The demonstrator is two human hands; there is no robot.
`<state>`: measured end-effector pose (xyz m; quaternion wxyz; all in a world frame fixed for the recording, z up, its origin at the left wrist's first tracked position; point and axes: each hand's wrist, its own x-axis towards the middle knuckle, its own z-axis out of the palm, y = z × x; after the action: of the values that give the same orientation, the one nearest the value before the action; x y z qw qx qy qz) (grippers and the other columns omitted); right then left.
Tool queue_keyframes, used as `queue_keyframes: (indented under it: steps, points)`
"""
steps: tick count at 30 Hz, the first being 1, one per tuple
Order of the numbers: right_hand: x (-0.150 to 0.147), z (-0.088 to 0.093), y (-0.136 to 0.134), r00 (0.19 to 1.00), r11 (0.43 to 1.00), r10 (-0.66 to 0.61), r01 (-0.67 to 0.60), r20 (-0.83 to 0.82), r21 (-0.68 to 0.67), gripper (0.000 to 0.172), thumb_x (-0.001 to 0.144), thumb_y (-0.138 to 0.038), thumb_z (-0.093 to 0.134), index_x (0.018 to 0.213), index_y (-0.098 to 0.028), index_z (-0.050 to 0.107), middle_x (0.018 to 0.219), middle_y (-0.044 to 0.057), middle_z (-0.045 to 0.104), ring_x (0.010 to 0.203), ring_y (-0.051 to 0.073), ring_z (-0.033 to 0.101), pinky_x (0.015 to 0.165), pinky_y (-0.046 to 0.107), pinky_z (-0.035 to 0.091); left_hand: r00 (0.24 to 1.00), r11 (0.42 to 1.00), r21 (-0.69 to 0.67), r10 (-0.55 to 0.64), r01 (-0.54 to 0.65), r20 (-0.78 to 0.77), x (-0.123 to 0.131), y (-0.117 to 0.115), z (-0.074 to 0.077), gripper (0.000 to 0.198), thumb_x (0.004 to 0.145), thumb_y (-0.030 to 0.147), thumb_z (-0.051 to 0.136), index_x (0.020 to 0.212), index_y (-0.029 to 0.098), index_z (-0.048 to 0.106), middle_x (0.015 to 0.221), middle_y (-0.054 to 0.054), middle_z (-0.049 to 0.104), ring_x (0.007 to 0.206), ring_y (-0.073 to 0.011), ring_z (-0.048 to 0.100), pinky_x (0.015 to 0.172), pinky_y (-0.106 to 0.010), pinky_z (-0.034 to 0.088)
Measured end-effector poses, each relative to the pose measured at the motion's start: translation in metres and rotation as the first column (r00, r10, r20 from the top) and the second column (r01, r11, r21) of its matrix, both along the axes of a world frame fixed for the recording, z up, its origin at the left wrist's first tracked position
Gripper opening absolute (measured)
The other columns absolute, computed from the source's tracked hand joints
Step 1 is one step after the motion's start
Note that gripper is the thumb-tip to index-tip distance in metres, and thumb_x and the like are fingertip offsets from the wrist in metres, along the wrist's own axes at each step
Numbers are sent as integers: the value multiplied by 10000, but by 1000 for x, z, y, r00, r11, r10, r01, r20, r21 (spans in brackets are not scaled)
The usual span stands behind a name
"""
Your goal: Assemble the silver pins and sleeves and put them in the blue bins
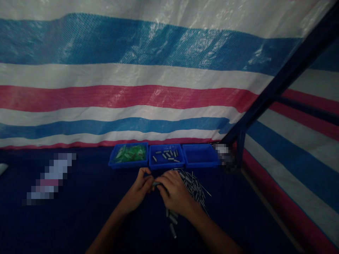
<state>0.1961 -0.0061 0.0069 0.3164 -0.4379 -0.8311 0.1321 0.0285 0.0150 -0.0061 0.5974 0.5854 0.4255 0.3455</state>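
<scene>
My left hand [139,192] and my right hand [176,194] meet over a dark blue table [79,211], both pinched on one small grey cylindrical part [155,183] between their fingertips. Under and to the right of my right hand lies a pile of thin metal pins [196,187]. Several short grey sleeves [172,222] lie below my right wrist. Just beyond my hands stand three blue bins: the left bin [113,160] holds green plastic pieces, the middle bin [151,158] holds several grey sleeves, the right bin [200,155] looks empty.
A striped blue, white and red tarp [132,88] hangs right behind the bins. A dark blue metal post and brace [265,98] rise at the right table edge. A blurred patch [50,178] lies on the table at left.
</scene>
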Motion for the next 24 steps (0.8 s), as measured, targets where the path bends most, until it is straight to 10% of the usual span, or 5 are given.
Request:
queue_keyframes:
  steps: [9, 17, 24]
  points:
    - [17, -5, 15, 964, 985, -155, 166, -216, 36, 169, 876, -181, 389, 793, -177, 537, 724, 30, 549, 724, 144, 498, 670, 275, 393, 998, 998, -52, 48, -46, 41, 19, -3, -7, 250, 861, 426, 367, 970, 205, 324, 642, 49, 490, 524, -85, 374, 527, -216, 293]
    - [21, 12, 47, 955, 956, -278, 286, -104, 69, 180, 862, -167, 404, 871, -170, 584, 823, 60, 589, 829, 179, 526, 770, 321, 417, 855, 896, 274, -186, 350, -484, 10, -12, 5, 316, 728, 183, 552, 1039, 217, 512, 1050, -34, 433, 804, -126, 485, 742, -277, 417]
    - [12, 17, 57, 931, 952, -290, 304, -221, 33, 157, 850, -227, 461, 923, -170, 588, 893, 61, 611, 888, 175, 537, 820, 315, 419, 820, 881, 332, -102, 338, -563, 15, -14, -3, 146, 786, 150, 487, 911, 196, 547, 1004, -35, 444, 866, -144, 501, 820, -306, 419]
